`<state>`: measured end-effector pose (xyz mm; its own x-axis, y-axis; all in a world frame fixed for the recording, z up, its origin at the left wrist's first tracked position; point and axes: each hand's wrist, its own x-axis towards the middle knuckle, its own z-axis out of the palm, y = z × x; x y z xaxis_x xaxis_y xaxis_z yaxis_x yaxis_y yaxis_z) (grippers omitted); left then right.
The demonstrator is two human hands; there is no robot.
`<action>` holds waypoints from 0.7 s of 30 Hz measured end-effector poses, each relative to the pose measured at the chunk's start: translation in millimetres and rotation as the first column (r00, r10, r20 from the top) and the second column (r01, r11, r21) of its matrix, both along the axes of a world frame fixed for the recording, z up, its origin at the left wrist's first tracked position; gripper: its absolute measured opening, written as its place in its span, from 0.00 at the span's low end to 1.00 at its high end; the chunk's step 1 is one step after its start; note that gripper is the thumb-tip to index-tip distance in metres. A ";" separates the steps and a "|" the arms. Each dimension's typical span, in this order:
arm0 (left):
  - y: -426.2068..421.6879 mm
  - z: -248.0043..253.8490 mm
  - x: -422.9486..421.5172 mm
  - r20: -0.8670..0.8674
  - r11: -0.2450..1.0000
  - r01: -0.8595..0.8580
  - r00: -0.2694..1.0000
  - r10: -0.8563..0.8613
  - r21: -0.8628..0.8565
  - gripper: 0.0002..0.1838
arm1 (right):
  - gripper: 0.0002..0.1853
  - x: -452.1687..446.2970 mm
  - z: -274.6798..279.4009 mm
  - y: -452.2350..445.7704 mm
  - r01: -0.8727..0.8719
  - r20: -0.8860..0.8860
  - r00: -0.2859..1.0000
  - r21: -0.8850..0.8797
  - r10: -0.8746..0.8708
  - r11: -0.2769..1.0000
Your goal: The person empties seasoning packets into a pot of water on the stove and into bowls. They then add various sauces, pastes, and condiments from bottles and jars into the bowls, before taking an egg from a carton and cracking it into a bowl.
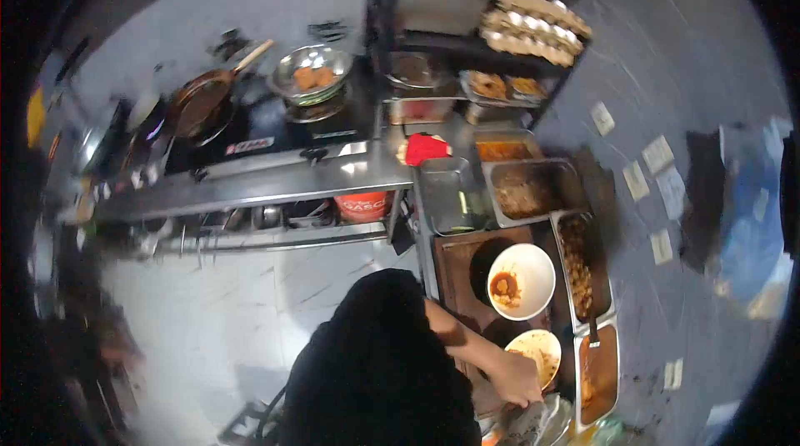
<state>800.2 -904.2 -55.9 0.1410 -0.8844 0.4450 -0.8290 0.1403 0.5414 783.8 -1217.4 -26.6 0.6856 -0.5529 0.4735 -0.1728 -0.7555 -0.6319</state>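
My left hand reaches over the lower right of the work surface, its forearm coming out of a black sleeve. Its fingers look closed and point down at a blurred, shiny item I cannot make out. Right beside the hand is a white bowl with brownish food smears. Above that bowl stands a larger white container with brown sauce and a light lump inside. A brown board lies under and left of them. My right hand does not show.
Metal trays of food line the right side; an empty-looking tray holds green pieces. A stove carries a pan and a steel bowl. Egg cartons top a black shelf. A blurred person is at lower left.
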 end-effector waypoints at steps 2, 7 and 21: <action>15.4 -6.8 1.8 -0.061 0.988 0.048 0.997 -0.057 -0.144 0.15 | 0.27 -28.4 11.1 -20.7 0.105 0.034 0.994 -0.019 -0.104 0.994; 72.7 -15.8 2.3 -0.071 0.998 -0.011 0.997 0.007 -0.057 0.14 | 0.25 -138.6 72.2 -44.4 0.446 0.205 0.892 -0.249 -0.403 0.860; 260.3 -63.1 53.1 -0.304 0.867 -0.340 0.836 0.456 0.364 0.13 | 0.43 37.9 87.6 203.6 -0.744 -0.907 0.374 -0.170 0.192 0.647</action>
<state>853.4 -643.9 -119.1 0.6100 -0.7920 0.0268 -0.5086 -0.3653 0.7797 821.7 -1013.7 61.0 0.9300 0.1240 -0.3461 0.1473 -0.9882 0.0418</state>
